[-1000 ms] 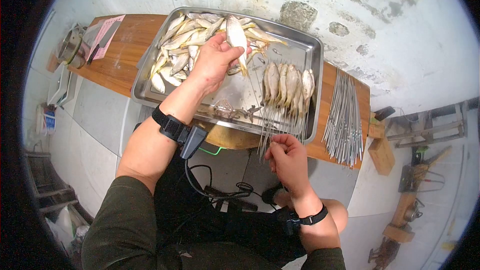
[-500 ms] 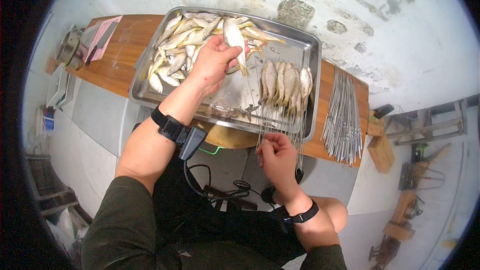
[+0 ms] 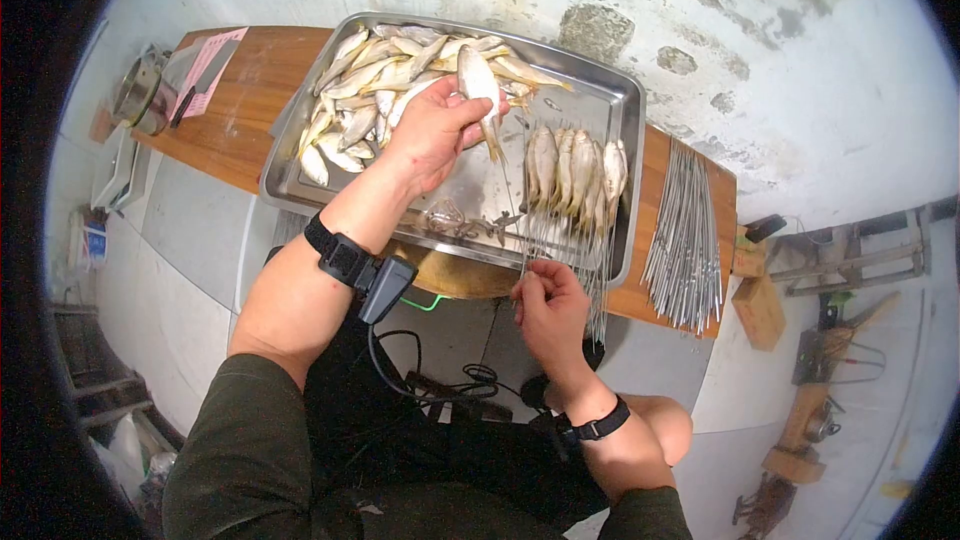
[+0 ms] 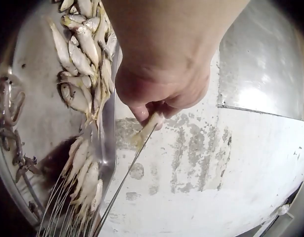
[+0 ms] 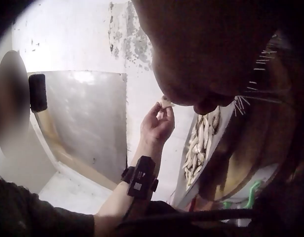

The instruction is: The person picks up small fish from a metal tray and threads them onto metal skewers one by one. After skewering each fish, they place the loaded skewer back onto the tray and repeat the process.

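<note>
My left hand (image 3: pixel 437 130) grips a pale-bellied fish (image 3: pixel 477 70) over the metal tray (image 3: pixel 640 130), thumb across its body and tail pointing down. A thin metal skewer (image 4: pixel 134 160) runs up to the tail end of that fish; its tip is hidden there. My right hand (image 3: pixel 555 312) pinches the lower part of the skewer between thumb and fingers, just in front of the tray's near edge. Beside the skewer, a row of skewered fish (image 3: pixel 565 170) lies at the tray's right side, skewer ends sticking out over the rim. Loose fish (image 3: pixel 355 85) are heaped on the left.
A bundle of metal skewers (image 3: pixel 685 240) lies on the wooden board right of the tray. Dark scraps (image 3: pixel 455 220) sit near the tray's front edge. A knife (image 3: pixel 212 65) on pink paper and a metal pot (image 3: pixel 145 105) stand far left. The stained wall rises behind.
The right hand has shifted slightly left with the skewer, away from the row of skewered fish. The left hand keeps its grip on the fish and has barely moved.
</note>
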`<state>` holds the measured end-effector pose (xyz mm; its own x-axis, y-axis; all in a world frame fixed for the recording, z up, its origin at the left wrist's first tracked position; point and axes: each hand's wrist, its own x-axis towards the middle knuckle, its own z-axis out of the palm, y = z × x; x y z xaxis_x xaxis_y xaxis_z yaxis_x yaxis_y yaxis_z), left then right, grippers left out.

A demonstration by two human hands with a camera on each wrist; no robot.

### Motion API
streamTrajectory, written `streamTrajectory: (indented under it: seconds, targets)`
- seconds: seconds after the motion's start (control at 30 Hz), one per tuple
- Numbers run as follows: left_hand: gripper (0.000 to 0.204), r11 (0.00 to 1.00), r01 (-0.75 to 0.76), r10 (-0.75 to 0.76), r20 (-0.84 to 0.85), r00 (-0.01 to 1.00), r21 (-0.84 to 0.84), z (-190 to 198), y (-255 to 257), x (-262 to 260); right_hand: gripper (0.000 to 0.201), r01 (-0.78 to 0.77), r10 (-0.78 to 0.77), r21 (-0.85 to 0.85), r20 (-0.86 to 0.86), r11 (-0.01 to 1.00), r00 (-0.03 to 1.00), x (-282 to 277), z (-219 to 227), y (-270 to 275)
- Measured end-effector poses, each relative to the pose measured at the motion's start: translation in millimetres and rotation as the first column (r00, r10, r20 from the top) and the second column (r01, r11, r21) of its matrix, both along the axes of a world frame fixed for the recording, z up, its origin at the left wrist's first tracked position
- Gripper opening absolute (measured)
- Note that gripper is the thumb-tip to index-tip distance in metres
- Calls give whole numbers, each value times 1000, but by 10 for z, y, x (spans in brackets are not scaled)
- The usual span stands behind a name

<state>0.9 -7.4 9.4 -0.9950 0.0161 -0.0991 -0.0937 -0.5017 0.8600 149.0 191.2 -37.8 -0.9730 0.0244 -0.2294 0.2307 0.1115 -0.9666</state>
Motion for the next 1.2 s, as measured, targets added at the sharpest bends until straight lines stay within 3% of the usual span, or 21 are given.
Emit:
streamTrajectory:
  seconds: [0.2, 0.3, 0.4, 0.47, 0.57, 0.7, 0.87, 1.2]
  targets:
    - [23, 998, -35, 33, 33, 999, 54, 24, -9, -9, 17, -6, 10, -38, 84, 999, 996, -3, 49, -6]
    - [22, 997, -56, 54, 35, 998, 51, 20, 1, -26, 13, 4, -5, -46, -21, 999, 1000, 4, -11, -1]
    - [22, 996, -71, 69, 30, 997, 59, 41, 35, 2, 17, 7, -1, -61, 89, 998, 996, 14, 39, 23]
    - [21, 999, -40, 39, 33, 999, 11, 37, 46, 17, 17, 19, -19, 4, 22, 1000, 1000, -6, 19, 17]
    - [22, 999, 42, -42, 34, 999, -4, -5, 6, 1, 16, 4, -4, -15, 29, 1000, 1000, -29, 35, 19]
    - [21, 999, 46, -45, 41, 998, -17, -14, 17, 17, 16, 3, -2, -58, 19, 998, 1000, -41, 1, 6]
    - [23, 982, -12, 3, 48, 999, 189, -39, 27, -8, 16, -2, 3, -56, 4, 998, 1000, -56, 14, -10]
    - [24, 978, -2, -10, 57, 998, 209, -87, 38, 11, 17, -14, 14, 15, -37, 1000, 999, -105, -39, -37]
